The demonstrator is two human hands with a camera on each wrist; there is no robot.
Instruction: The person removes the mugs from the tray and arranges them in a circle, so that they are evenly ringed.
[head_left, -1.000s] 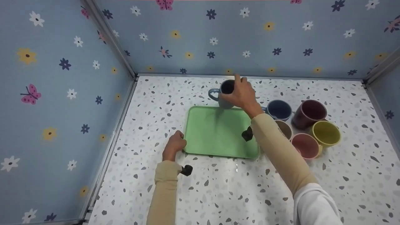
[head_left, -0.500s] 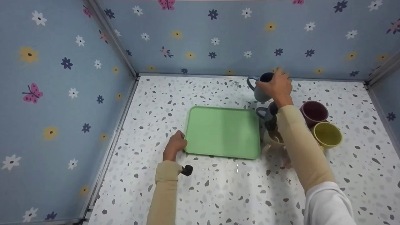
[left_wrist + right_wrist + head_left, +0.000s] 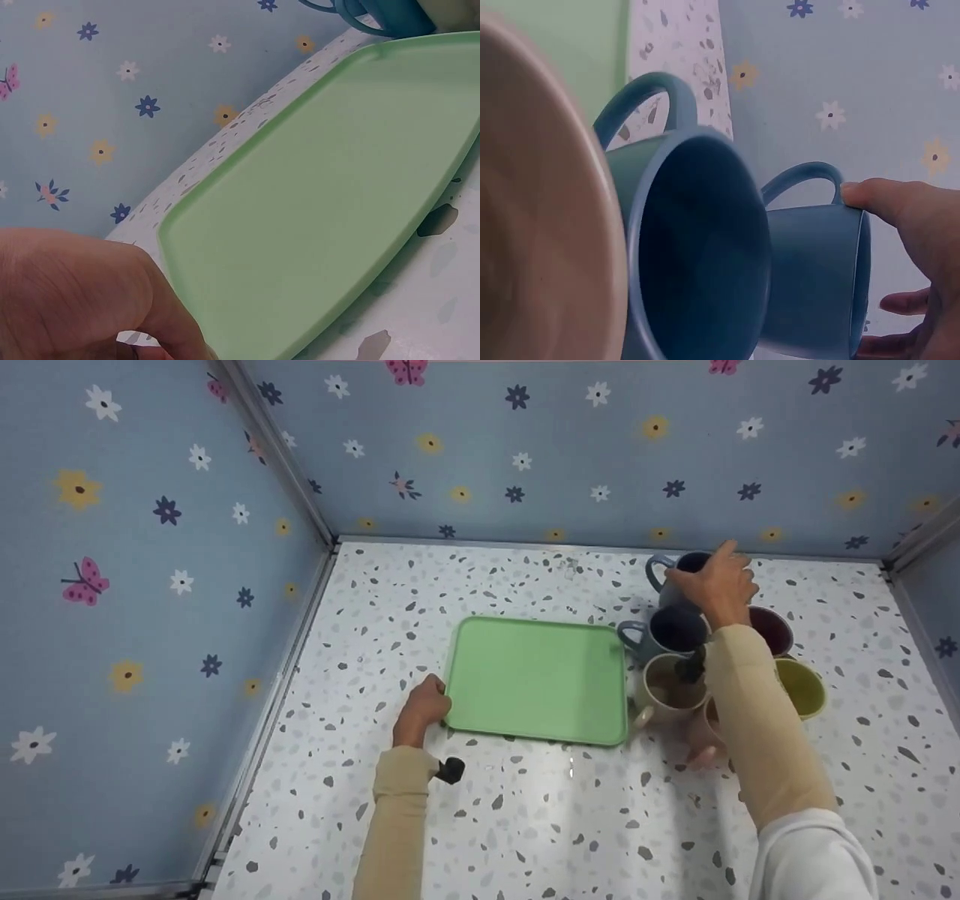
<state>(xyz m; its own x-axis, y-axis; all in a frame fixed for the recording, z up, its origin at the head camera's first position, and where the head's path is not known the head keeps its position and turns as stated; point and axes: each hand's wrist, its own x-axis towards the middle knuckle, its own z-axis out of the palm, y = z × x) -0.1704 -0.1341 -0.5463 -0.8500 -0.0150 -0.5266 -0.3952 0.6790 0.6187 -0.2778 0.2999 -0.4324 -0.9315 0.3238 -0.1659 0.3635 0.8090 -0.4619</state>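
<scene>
- Right grip [image 3: 716,583] grasps a grey-blue mug [image 3: 670,581] by its rim, near the surface's far right corner.
- Left grip [image 3: 424,712] clasps the green tray [image 3: 536,679] at its left edge.

The green tray [image 3: 536,679] lies bare in the middle of the bench [image 3: 480,810], with open room over it and over the speckled surface in front and to its left. Its near-left corner is taken by the left hand [image 3: 424,711]. The right side is crowded: a dark blue mug [image 3: 664,631], a beige mug [image 3: 667,690], a maroon mug [image 3: 772,628] and a yellow mug [image 3: 804,687] stand packed together just beside the tray's right edge. The right forearm [image 3: 757,727] lies across them, and the right hand [image 3: 716,583] with its grey-blue mug [image 3: 667,581] fills the far corner of the cluster. Flowered walls [image 3: 150,585] close the left, back and right.
</scene>
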